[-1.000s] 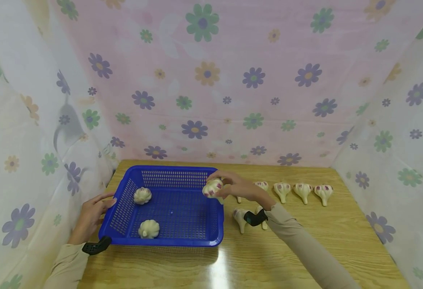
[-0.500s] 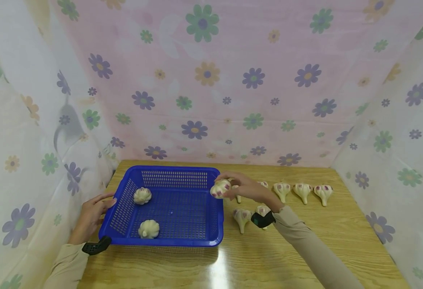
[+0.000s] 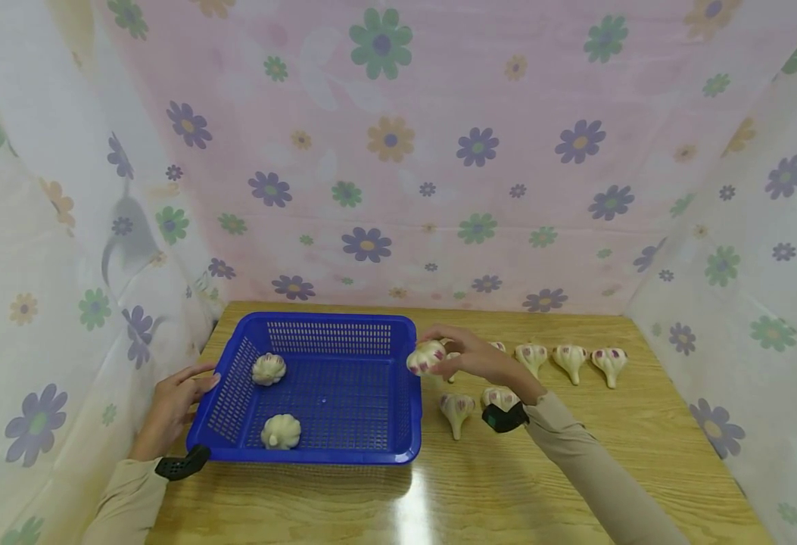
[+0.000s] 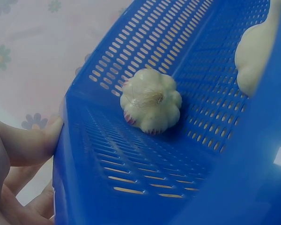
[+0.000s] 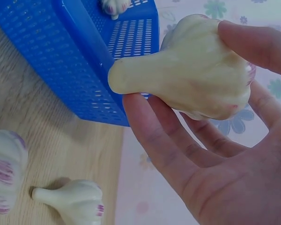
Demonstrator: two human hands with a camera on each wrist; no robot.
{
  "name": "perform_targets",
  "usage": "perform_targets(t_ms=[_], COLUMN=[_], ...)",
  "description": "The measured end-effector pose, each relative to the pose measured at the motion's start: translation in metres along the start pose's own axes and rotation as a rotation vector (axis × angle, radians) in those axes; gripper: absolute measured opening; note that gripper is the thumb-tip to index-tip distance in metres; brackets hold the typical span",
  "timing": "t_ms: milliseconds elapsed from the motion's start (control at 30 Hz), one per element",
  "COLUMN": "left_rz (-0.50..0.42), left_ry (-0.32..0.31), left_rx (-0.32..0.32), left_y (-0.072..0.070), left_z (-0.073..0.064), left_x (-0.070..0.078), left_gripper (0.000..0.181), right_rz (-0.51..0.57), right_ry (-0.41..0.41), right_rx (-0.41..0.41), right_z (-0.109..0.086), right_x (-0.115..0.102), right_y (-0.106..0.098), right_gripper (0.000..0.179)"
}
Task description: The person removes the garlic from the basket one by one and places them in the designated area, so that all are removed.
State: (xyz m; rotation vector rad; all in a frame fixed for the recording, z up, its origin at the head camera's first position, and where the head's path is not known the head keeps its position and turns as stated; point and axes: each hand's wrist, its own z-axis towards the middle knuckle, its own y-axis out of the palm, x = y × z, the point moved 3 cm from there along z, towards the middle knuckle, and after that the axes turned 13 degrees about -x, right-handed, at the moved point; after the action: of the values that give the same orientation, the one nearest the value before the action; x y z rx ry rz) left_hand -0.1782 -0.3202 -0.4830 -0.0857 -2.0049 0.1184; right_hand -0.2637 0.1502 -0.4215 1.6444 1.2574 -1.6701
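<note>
My right hand (image 3: pixel 469 356) holds a garlic bulb (image 3: pixel 427 357), cream with purple streaks, right at the basket's right rim. The right wrist view shows the bulb's thick stem (image 5: pixel 140 75) pointing at the blue rim, with the thumb above and fingertips below. At the left end of the blue plastic basket (image 3: pixel 303 457), my left hand (image 3: pixel 175 401) grips the rim, its thumb (image 4: pixel 49 133) on the edge and the other fingers partly hidden behind the wall. Inside lie two more bulbs, one farther back (image 3: pixel 269 369) and one near the front (image 3: pixel 280 432).
Several garlic bulbs stand right of the basket on the wooden table (image 3: pixel 575 469): a back row, such as the rightmost bulb (image 3: pixel 609 366), and a nearer pair, including a bulb (image 3: pixel 456 412) below my right hand. Flowered cloth (image 3: pixel 398 189) encloses the back and sides.
My right hand has moved right with its garlic bulb, from over the basket's right end to its rim. The left hand and the basket have stayed put.
</note>
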Motion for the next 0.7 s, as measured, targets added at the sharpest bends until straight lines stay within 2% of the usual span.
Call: perform_targets(t_ms=[433,700], left_rz=[0.0,0.008], left_ry=[0.014,0.009], left_rx=[0.003,0.002], left_y=[0.0,0.0], left_z=[0.0,0.0], left_x=[0.001,0.001], left_gripper=[0.059,0.059], right_rz=[0.029,0.009], right_ry=[0.003,0.02], right_rx=[0.009,0.027], right_z=[-0.014,-0.026], right_x=[0.018,0.029], right_y=[-0.005,-0.011], right_gripper=[0.044,0.048])
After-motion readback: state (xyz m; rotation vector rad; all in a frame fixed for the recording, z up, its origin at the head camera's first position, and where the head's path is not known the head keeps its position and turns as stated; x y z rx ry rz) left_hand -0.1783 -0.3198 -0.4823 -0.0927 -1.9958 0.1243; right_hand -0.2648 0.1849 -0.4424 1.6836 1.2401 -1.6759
